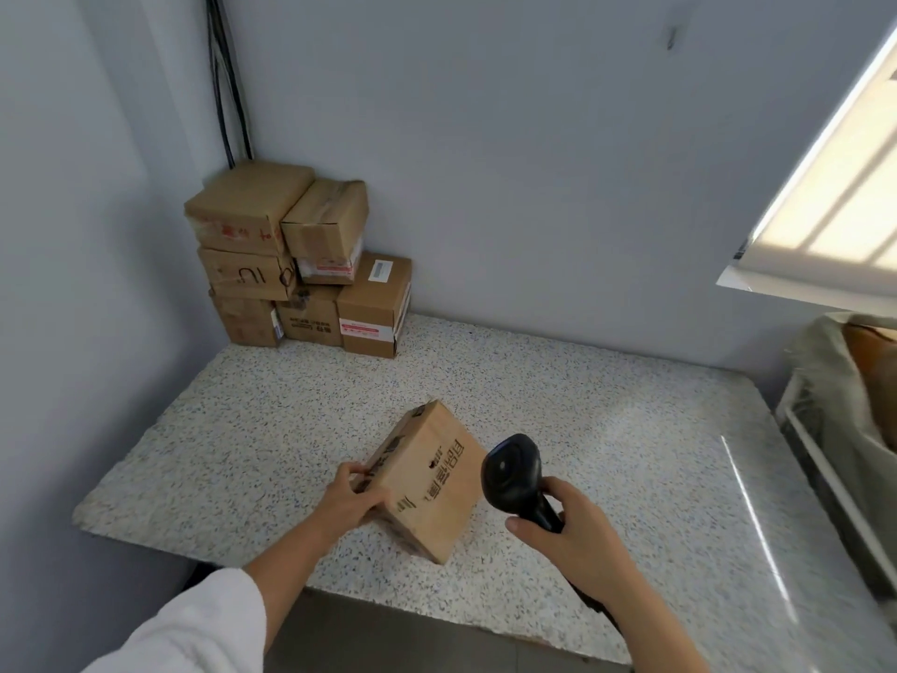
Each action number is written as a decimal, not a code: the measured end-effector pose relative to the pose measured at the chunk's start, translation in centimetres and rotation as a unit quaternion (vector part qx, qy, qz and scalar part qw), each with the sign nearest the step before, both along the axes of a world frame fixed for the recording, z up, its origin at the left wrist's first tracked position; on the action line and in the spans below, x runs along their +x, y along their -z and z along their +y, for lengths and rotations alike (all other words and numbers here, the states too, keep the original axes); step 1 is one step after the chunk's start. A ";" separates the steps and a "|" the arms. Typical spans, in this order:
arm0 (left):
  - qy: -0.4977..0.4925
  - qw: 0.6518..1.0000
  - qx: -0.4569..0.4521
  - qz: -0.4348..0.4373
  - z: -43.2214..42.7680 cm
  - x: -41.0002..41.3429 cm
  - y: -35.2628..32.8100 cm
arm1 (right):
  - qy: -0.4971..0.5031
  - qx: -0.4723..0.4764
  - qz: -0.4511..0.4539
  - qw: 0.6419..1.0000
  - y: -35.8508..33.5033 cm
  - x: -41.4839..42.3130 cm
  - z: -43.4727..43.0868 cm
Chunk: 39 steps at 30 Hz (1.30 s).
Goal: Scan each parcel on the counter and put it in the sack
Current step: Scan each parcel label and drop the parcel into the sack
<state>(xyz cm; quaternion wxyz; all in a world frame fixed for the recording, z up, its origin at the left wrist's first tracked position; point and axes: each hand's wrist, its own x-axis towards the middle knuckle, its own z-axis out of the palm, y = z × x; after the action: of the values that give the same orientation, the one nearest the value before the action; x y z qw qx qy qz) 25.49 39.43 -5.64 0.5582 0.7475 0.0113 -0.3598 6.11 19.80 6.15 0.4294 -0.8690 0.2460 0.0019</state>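
Observation:
A brown cardboard parcel with black printed characters stands tilted on the speckled counter near its front edge. My left hand grips the parcel's left side, thumb on the near face. My right hand holds a black handheld scanner by its handle, its head just right of the parcel. Several more brown parcels are stacked in the far left corner against the wall. The pale sack hangs open on a frame at the right edge, with something brown inside.
Grey walls close the counter on the left and at the back. Dark cables run down the corner above the stack. A sunlit window ledge juts out above the sack. The floor shows below the counter's front edge.

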 end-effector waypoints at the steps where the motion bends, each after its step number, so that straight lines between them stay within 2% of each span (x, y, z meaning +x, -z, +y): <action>1: -0.006 1.000 -0.009 0.011 -0.2 0.0 0.1 | -0.002 0.001 0.000 1.000 0.0 -0.1 -0.4; 10: -0.066 0.992 -0.076 0.076 -1.1 0.7 0.7 | -0.029 -0.022 0.002 0.999 -0.1 0.6 -2.2; 17: -0.113 0.981 -0.090 0.131 -0.5 2.6 0.9 | -0.020 0.008 0.008 1.000 0.6 2.5 -1.9; 22: -0.138 0.986 -0.062 0.070 -1.0 4.6 1.4 | -0.006 0.022 0.004 1.000 1.1 3.7 -1.7; 24: -0.142 0.989 -0.044 0.011 -1.7 4.8 1.1 | -0.001 0.025 0.008 1.000 1.2 4.1 -1.6; 27: -0.043 0.990 0.042 -0.124 -3.1 3.9 0.7 | 0.002 0.027 0.014 1.000 1.6 4.6 -1.7; 29: 0.075 0.966 0.135 -0.208 -4.2 3.0 1.0 | 0.003 0.027 0.018 0.999 1.7 4.7 -1.7; 31: 0.215 0.908 0.253 -0.254 -5.1 2.4 1.5 | 0.005 0.034 0.018 0.999 1.8 4.7 -1.8; 33: 0.303 0.849 0.332 -0.277 -5.5 2.2 2.2 | 0.010 0.038 0.018 0.999 2.0 4.7 -2.0; 36: 0.337 0.808 0.372 -0.308 -5.7 1.9 3.0 | 0.023 0.042 0.023 0.999 2.3 4.4 -2.4; 39: 0.319 0.808 0.375 -0.325 -5.9 2.1 3.4 | 0.029 0.041 0.027 0.998 2.5 4.1 -2.5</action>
<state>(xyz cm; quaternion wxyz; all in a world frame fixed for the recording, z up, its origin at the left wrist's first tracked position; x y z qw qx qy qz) 27.61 33.56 -9.09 0.0598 0.9333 -0.2760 -0.2219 10.25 17.28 3.66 0.4578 -0.8428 0.2822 0.0225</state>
